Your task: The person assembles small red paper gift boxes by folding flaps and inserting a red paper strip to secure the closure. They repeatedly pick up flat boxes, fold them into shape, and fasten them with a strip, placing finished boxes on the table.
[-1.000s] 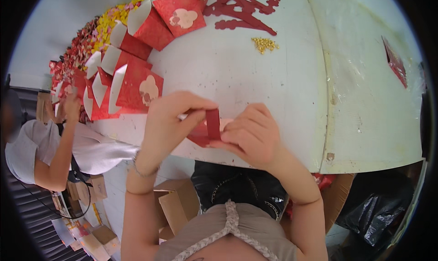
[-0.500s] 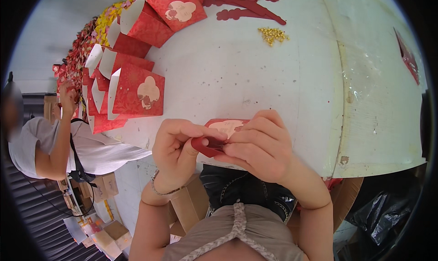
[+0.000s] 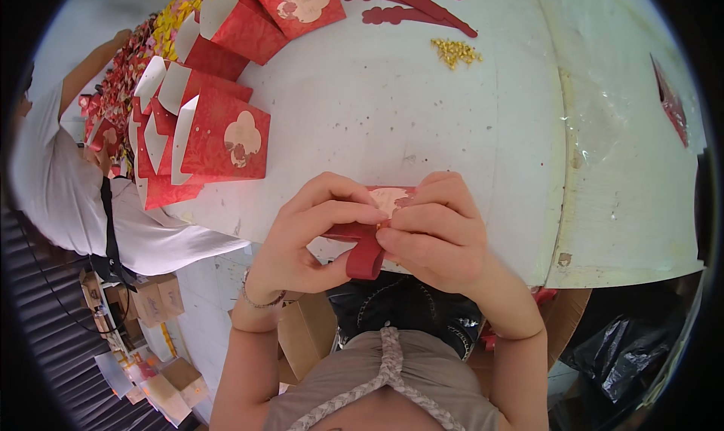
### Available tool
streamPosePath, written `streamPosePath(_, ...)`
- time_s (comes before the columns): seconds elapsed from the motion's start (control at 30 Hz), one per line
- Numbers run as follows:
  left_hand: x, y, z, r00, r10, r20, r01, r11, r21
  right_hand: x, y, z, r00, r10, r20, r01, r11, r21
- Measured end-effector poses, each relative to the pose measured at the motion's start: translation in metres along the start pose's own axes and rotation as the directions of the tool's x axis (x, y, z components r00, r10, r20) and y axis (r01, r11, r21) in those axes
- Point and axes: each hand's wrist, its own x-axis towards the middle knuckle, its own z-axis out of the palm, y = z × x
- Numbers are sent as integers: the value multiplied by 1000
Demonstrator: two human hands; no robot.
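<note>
At the table's near edge a red box (image 3: 392,197) with a pale label sits between my hands, mostly hidden by them. A dark red strap (image 3: 365,259) curls in a loop on its near side. My left hand (image 3: 313,227) is closed, its fingertips pressed at the box by the label and its thumb behind the strap loop. My right hand (image 3: 441,239) pinches the strap's end against the box. A tiny gold glint (image 3: 379,226) shows between the fingertips; whether it is a fastener I cannot make out.
Several open red boxes (image 3: 230,141) stand at the left. Dark red straps (image 3: 418,16) and a small pile of gold fasteners (image 3: 455,52) lie at the far side. Yellow and red pieces are heaped at the far left, beside a person in white (image 3: 68,182). Cardboard boxes (image 3: 309,333) stand below.
My left hand has shifted right and turned, its fingers now reaching over the box. The strap loop now hangs lower, toward me. The person at the left has stretched an arm to the heap.
</note>
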Motion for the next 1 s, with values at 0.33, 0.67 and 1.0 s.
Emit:
streamPosePath(0.33,-4,-26,-2,998,43,47,-35,985,-167,1,-2,3,1000,-7,-25,7,999,-32)
streamPosePath(0.67,-6,-14,10,973,185,-137,-150,961,233,9,-14,-1,909,414,48,-414,887,202)
streamPosePath(1.0,-22,-15,22,930,281,-238,-221,943,250,6,-40,-2,778,618,109,-620,731,285)
